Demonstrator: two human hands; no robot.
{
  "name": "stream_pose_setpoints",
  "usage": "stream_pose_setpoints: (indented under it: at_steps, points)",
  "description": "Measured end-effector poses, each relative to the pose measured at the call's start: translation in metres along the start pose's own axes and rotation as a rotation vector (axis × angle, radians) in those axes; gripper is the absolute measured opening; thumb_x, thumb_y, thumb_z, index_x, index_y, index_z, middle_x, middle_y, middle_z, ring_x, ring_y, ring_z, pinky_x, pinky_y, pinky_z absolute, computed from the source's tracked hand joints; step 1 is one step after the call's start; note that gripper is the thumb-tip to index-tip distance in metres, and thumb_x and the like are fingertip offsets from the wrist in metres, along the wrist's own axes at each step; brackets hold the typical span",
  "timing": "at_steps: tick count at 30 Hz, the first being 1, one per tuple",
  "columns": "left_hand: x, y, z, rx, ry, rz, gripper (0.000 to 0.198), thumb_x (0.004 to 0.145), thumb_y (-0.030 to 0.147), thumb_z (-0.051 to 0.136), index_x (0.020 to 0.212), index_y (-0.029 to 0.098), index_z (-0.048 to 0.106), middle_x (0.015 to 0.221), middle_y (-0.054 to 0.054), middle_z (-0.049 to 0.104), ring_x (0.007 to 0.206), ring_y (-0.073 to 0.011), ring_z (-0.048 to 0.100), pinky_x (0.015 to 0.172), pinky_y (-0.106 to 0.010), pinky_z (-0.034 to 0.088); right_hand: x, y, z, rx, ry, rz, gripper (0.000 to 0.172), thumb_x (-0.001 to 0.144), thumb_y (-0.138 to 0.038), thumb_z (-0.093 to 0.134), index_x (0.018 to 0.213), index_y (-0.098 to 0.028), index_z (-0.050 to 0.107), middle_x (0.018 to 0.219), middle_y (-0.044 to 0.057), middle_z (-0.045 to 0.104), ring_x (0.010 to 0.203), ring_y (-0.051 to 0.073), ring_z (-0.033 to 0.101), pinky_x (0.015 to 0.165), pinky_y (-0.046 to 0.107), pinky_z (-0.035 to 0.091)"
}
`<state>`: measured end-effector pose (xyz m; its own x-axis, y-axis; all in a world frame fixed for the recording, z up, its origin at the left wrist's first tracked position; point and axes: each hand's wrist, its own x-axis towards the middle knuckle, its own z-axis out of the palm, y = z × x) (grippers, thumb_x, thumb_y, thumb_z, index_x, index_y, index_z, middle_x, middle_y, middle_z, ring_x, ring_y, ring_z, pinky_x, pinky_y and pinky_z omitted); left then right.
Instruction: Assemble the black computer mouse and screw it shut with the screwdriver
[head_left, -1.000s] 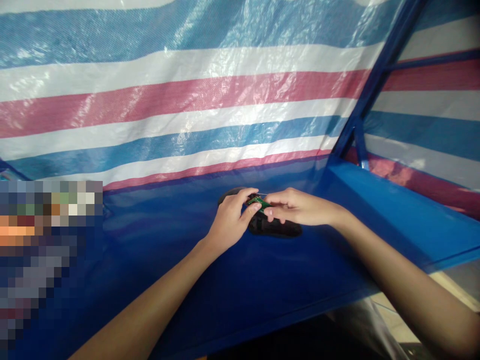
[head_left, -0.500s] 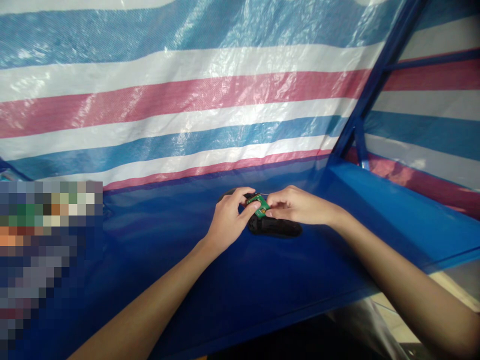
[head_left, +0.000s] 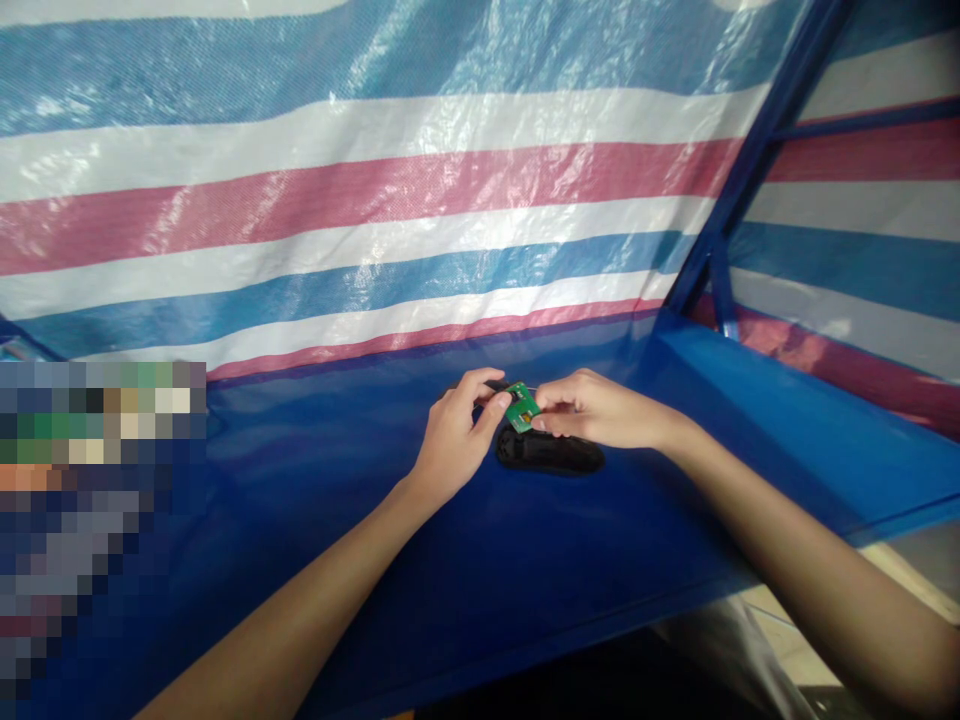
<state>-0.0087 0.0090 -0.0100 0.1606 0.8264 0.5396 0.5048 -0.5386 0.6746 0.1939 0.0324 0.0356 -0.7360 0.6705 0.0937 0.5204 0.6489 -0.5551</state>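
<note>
A small green circuit board (head_left: 523,407) is held above the table between my two hands. My left hand (head_left: 463,425) is closed, its thumb and fingertips on the board's left edge. On the other side, my right hand (head_left: 592,408) pinches the board's right edge. Just below lies a black, elongated plastic shell (head_left: 551,453), its hollow side up, on the blue tabletop. Another dark part shows behind my left fingers, mostly hidden, so I cannot tell its kind.
The blue table (head_left: 420,600) runs to a striped tarp wall (head_left: 360,210) at the back. A blue metal post (head_left: 739,180) slopes up at the right, beside a lighter blue surface (head_left: 810,400). The far left is pixelated.
The circuit board has tilted and shows more of its face. My left thumb has shifted slightly up and left along it. The black shell has stayed put.
</note>
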Motion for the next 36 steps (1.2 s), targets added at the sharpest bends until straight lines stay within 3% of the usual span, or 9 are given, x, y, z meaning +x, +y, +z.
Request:
stream_pose_setpoints:
  at_steps: [8, 13, 20, 28, 36]
  points:
    - [-0.0003, -0.0014, 0.0012, -0.001, -0.021, -0.01, 0.022, 0.089, 0.031, 0.05, 0.108, 0.024, 0.054, 0.086, 0.0, 0.07, 0.084, -0.0159, 0.065, 0.079, -0.03, 0.049, -0.0013, -0.0009, 0.0009, 0.087, -0.055, -0.014, 0.024, 0.081, -0.031, 0.053, 0.063, -0.016, 0.051, 0.055, -0.006, 0.039, 0.051, 0.007, 0.037, 0.048, 0.02, 0.027]
    - [-0.0004, 0.0005, 0.0001, -0.02, -0.034, -0.003, 0.021, 0.089, 0.031, 0.05, 0.108, 0.023, 0.054, 0.089, 0.0, 0.069, 0.085, -0.0154, 0.065, 0.08, -0.029, 0.048, -0.0021, -0.0015, 0.0004, 0.176, -0.091, 0.016, 0.025, 0.083, -0.031, 0.053, 0.064, -0.015, 0.052, 0.06, -0.001, 0.057, 0.054, 0.011, 0.053, 0.051, 0.021, 0.037]
    - [-0.0003, 0.0006, 0.0003, -0.095, -0.008, 0.032, 0.052, 0.087, 0.027, 0.053, 0.134, 0.02, 0.031, 0.085, 0.001, 0.067, 0.081, -0.0129, 0.064, 0.081, -0.028, 0.047, -0.0025, -0.0016, -0.0004, 0.216, 0.071, 0.045, 0.028, 0.086, -0.035, 0.05, 0.067, -0.015, 0.055, 0.058, -0.001, 0.053, 0.055, 0.011, 0.052, 0.051, 0.021, 0.038]
    - [-0.0022, 0.0003, 0.0032, -0.077, -0.101, 0.059, 0.048, 0.083, 0.02, 0.056, 0.128, 0.021, 0.04, 0.087, 0.001, 0.065, 0.085, -0.0134, 0.064, 0.085, -0.029, 0.046, -0.0008, 0.0003, 0.0023, 0.207, 0.04, 0.02, 0.026, 0.087, -0.032, 0.049, 0.071, -0.014, 0.057, 0.059, -0.001, 0.052, 0.055, 0.01, 0.051, 0.051, 0.02, 0.039]
    - [-0.003, 0.0003, 0.0041, -0.071, -0.142, 0.072, 0.054, 0.081, 0.017, 0.057, 0.132, 0.022, 0.038, 0.098, -0.002, 0.065, 0.092, -0.0149, 0.063, 0.087, -0.029, 0.046, 0.0, -0.0011, 0.0029, 0.188, 0.049, 0.014, 0.024, 0.087, -0.03, 0.049, 0.071, -0.014, 0.058, 0.057, -0.002, 0.052, 0.053, 0.009, 0.051, 0.05, 0.02, 0.038]
